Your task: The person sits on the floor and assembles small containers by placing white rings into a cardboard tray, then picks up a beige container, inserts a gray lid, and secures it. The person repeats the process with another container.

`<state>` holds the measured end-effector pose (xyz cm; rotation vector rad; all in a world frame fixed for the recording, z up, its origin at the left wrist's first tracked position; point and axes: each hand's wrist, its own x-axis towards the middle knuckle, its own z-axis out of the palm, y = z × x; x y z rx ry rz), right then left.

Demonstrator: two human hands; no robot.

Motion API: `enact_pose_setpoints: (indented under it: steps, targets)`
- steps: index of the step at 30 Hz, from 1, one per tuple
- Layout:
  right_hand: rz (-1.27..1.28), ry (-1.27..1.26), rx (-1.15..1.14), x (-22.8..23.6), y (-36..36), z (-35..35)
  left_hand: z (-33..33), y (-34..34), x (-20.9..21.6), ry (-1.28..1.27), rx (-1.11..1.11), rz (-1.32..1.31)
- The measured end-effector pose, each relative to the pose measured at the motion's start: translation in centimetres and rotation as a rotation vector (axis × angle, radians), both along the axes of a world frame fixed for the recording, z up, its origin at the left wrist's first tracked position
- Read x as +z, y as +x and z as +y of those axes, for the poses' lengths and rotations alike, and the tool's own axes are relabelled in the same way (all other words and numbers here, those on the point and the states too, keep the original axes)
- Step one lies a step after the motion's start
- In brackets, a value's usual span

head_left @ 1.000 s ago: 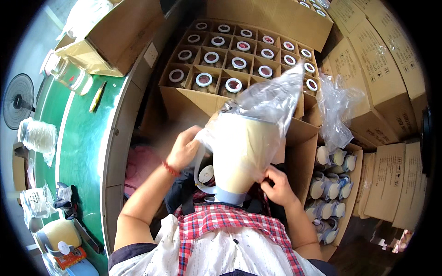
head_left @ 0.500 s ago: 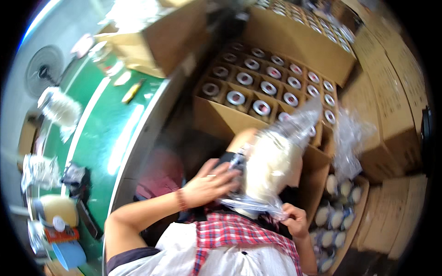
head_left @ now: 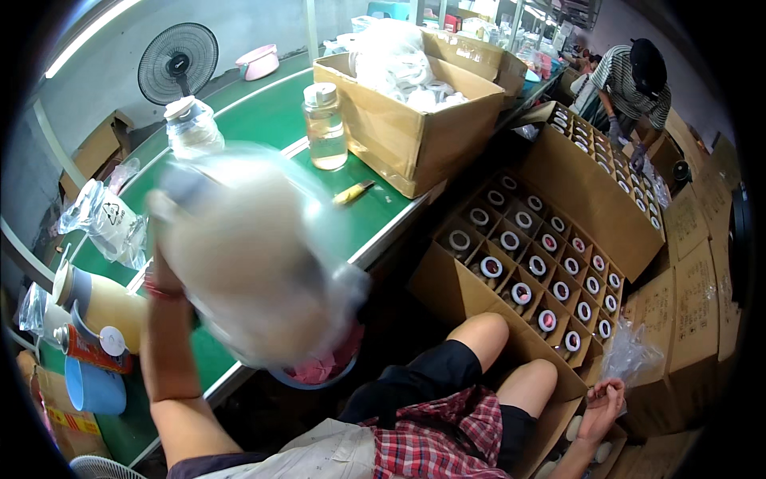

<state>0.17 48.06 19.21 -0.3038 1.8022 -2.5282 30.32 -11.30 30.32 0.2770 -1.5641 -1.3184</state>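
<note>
My left hand (head_left: 162, 247) is raised over the green table's edge, holding up a rounded cream vessel (head_left: 247, 255) in clear plastic. Motion smears the vessel and hides most of my fingers; a red bracelet shows at the wrist. Down at the right, my right hand (head_left: 603, 409) hangs beside the corner of a divided carton (head_left: 455, 291), palm up, fingers loosely curled and apart, nothing seen in them. Several items with round white tops (head_left: 521, 294) stand in the carton's compartments. Crumpled clear plastic (head_left: 632, 355) lies just beyond my right hand.
On the green table (head_left: 247, 120) stand a bottle of pale liquid (head_left: 325, 132), a yellow cutter (head_left: 353, 192), a carton of white pieces (head_left: 375, 132), a cream jug (head_left: 112, 307) and a blue cup (head_left: 94, 385). Stacked cartons (head_left: 686, 279) line the right. A co-worker (head_left: 634, 84) bends over another carton.
My left hand has lifted the plastic-wrapped vessel from my lap up and leftward over the table edge. My right hand has let go of its plastic and moved right. The view has turned upward.
</note>
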Motion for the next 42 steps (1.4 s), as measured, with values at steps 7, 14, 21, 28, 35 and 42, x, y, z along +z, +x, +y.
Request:
enact_pose_setpoints:
  steps: [7, 14, 21, 28, 35, 42]
  targets:
    - [-0.284, 0.227, -0.244, -6.2, -1.7, 7.8, -25.7, 19.1, 0.2, -0.013, 1.349, -0.474]
    - [-0.475, 0.454, -0.645, -12.9, 12.4, 31.1, -37.2, 11.7, -3.8, -0.513, 1.235, -0.895]
    - [-0.681, 1.293, -0.396, -18.9, 27.6, 35.4, -31.8, -6.7, -9.3, -0.662, 1.056, -0.783]
    - [-0.911, 1.506, -0.394, -19.5, 32.6, 27.3, -17.2, -20.8, -8.3, -0.786, 0.712, -0.620]
    - [-1.070, 1.440, -0.866, -22.0, 31.5, 34.6, -2.6, -29.4, -8.5, -0.922, 0.199, -0.373]
    - [-1.155, 1.423, -0.776, -23.3, 36.4, 36.1, 22.7, -30.6, -8.1, -0.773, -0.605, -0.295]
